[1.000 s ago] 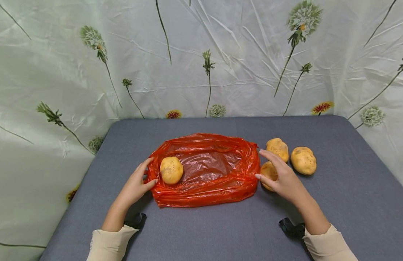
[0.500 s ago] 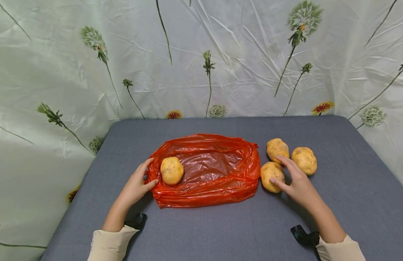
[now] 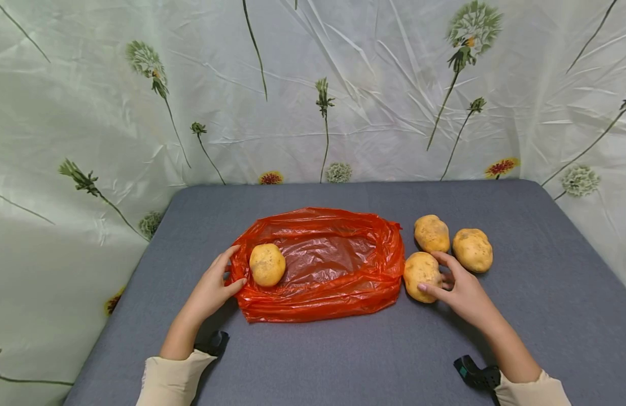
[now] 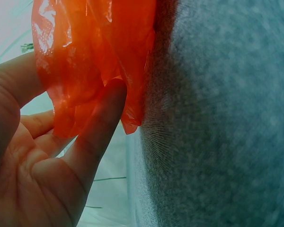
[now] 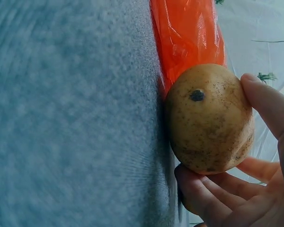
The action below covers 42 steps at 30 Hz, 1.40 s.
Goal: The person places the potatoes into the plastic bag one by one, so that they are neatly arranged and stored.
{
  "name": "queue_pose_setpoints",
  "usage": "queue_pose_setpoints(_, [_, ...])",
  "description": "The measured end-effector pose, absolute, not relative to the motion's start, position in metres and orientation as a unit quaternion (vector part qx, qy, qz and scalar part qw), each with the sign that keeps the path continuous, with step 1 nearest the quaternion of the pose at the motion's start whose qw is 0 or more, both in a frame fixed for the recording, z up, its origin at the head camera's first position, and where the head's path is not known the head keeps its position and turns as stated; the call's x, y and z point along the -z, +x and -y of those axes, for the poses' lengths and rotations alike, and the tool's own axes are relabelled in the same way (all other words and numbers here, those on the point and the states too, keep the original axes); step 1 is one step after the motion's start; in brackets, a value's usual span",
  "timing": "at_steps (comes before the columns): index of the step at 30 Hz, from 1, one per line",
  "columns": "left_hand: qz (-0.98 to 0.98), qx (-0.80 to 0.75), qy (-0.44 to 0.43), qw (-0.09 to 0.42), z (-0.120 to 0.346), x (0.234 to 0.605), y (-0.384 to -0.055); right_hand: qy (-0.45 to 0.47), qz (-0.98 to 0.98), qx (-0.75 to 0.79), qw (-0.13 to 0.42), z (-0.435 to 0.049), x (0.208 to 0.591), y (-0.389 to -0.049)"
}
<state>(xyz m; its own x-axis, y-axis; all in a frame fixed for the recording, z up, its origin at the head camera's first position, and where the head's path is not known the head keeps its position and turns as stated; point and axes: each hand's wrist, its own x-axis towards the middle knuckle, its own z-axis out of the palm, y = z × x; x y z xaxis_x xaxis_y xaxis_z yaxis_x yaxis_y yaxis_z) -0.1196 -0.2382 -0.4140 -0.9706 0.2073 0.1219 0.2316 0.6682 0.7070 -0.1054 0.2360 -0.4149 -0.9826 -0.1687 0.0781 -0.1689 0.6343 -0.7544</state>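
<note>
A red plastic bag [image 3: 323, 299] lies spread with its mouth up in the head view. One potato [image 3: 267, 265] sits in its left end. At that end my left hand [image 3: 211, 287] holds the bag's side, thumb and fingers curved about the thin film, as the left wrist view shows too. My right hand [image 3: 467, 293] grips another potato [image 5: 210, 118] just right of the bag. Its thumb lies on one side and its fingers on the other; the potato is close against the bag.
Two more potatoes, one farther back [image 3: 431, 233] and one to the right [image 3: 473, 250], lie beyond my right hand. Everything stands on a grey cloth-covered table [image 3: 343, 361]. Behind it hangs a pale curtain [image 3: 373, 113] with a flower print.
My right hand has left the bag's right edge, moved right and closed on the nearest potato, which has shifted slightly. My left hand stays at the bag.
</note>
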Motion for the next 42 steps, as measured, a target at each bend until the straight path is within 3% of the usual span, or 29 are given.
queue_pose_setpoints(21, [0.915,0.389,-0.109,0.004,0.236,0.411,-0.12,0.116,0.892,-0.423,0.115,-0.228,0.384,-0.117])
queue_pose_setpoints(42, [0.914,0.389,-0.114,0.011,0.237,0.414,-0.12,0.209,0.841,-0.496,0.058,-0.148,0.375,-0.151])
